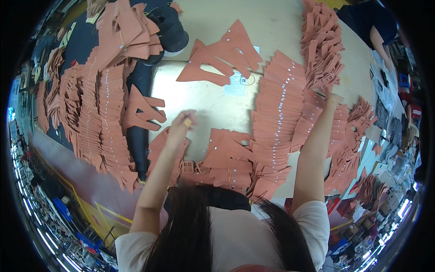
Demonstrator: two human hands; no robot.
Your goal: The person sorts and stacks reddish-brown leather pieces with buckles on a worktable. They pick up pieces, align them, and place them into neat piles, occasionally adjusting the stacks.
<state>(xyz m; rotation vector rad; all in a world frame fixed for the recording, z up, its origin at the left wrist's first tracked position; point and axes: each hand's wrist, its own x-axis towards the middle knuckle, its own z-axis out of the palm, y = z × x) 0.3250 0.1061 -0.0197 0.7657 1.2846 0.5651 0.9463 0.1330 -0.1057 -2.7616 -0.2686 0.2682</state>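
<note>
My left hand (185, 121) hovers over the bare shiny middle of the table, its fingers loosely bent and apart, slightly blurred. A small yellow spot shows at one of its fingertips; whether it is a finger cover I cannot tell. My right arm stretches forward, and my right hand (333, 96) is closed on the upper edge of a flat reddish-brown cut piece (312, 105), fingertips partly hidden. Beside it runs a long fanned row of such pieces (276, 109) with small white labels. Close to my left hand lies a forked piece (144, 109) with a triangular opening.
More overlapping rows (106, 113) cover the left side, with a stack (124, 34) behind them. A black spool (170, 29) stands at the back. Loose pieces (222, 54) lie over a paper sheet (235, 85). Small pieces (321, 45) heap at the far right. Another person's arm (381, 45) shows beyond.
</note>
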